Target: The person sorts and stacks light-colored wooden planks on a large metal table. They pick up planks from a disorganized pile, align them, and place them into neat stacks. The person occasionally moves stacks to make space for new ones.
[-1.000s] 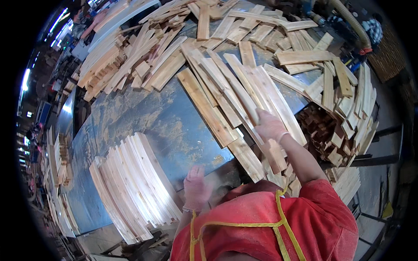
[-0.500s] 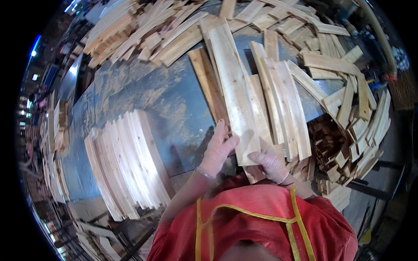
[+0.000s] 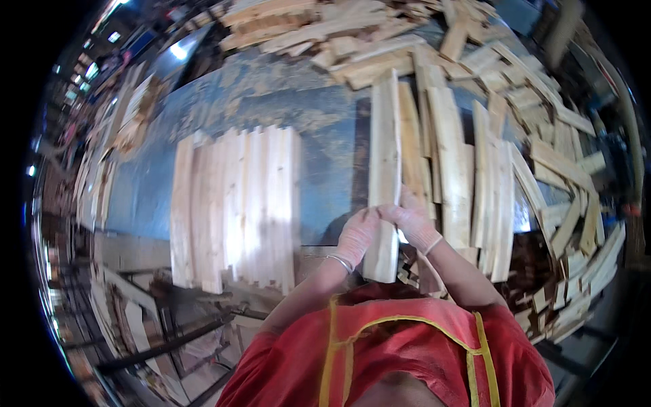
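Note:
A long pale wooden board [image 3: 385, 149] stretches away from my body, its near end above my apron. My left hand [image 3: 359, 239], in a pale glove, grips the board's left edge close to that end. From the other edge my right hand [image 3: 414, 222], gloved too, closes on the same board, its thumb side reaching across the top toward my left fingers. To the right lie more loose boards [image 3: 449, 156] side by side. A row of pale boards [image 3: 237, 203], packed edge to edge, sits left of my hands.
The blue worktable [image 3: 319, 146] is dusted with sawdust. Stacked boards [image 3: 271, 27] lie along its far side, and a jumbled heap of wood pieces [image 3: 563, 163] covers the right. A metal frame [image 3: 169, 346] stands below the near left edge; a thick hose [image 3: 564, 30] hangs at the far right.
My view has swung left, so the table's contents sit farther right. The board in my hands has turned straighter and come away from the loose boards, and my hands are closer together.

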Tool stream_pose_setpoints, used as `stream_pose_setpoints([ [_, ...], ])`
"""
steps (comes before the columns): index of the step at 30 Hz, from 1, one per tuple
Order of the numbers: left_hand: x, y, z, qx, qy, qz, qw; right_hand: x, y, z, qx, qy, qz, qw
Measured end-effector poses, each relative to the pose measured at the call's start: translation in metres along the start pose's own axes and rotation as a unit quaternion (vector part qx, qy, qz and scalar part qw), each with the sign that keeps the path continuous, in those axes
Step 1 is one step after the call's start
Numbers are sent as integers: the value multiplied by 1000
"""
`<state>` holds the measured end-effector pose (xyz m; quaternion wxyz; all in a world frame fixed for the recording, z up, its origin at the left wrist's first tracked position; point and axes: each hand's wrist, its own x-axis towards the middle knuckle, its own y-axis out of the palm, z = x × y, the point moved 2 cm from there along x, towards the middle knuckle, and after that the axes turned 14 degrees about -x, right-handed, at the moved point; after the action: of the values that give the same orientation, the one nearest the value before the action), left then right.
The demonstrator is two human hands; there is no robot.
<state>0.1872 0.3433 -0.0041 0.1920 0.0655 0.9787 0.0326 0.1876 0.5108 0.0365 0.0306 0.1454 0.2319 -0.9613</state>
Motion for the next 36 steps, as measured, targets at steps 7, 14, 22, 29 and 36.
stream_pose_setpoints([
  [7, -86, -123, -145, 659, 187, -5, 729, -41, 25, 72, -417, -186, 73, 887],
  [14, -91, -269, -111, 426, 261, -31, 866, -17, -3, 80, -422, -310, -255, 813],
  [22, -51, -359, -54, 569, 35, -258, 780, -7, -97, -71, -460, 214, -246, 826],
  [29, -47, -203, -25, 352, 266, 6, 897, -45, -16, -70, 305, 88, -57, 947],
  [36, 6, -85, 34, -284, -165, 11, 944, 45, -80, -32, -476, 26, -259, 840],
])
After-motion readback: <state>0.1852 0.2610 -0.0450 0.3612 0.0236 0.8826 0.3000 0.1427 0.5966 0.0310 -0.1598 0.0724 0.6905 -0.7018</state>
